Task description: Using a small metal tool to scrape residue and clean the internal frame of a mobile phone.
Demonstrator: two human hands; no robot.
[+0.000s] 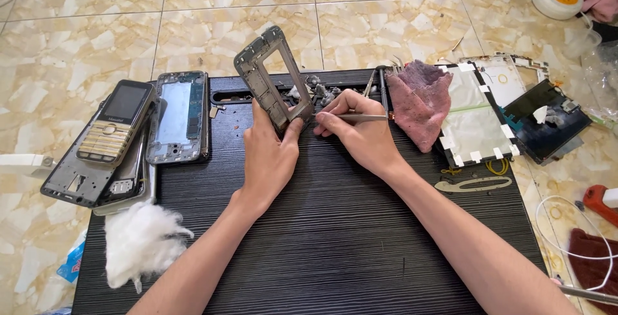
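**Inspector A:** Head view is showing a tiled floor carrying a black ribbed work mat. What is lying on it, biggest first?

**Inspector B:** A white display panel edged with black and white tabs is lying at the mat's right side, with a dark screen just beyond it on the tiles. A pink cloth is overlapping the panel's left edge. A tuft of white cotton wool is sitting at the mat's left edge.

**Inspector A:** And the left side?

**Inspector B:** A stripped phone body is lying face up near the far left corner; a keypad phone is resting on a stack of further frames beside it.

**Inspector A:** Hands?

**Inspector B:** The left hand is gripping a grey phone frame by its lower end, holding it upright and tilted above the mat's far middle. The right hand is pinching metal tweezers, their tip touching the frame's lower right corner.

**Inspector A:** Anything smaller?

**Inspector B:** Small grey parts are lying just behind the hands.
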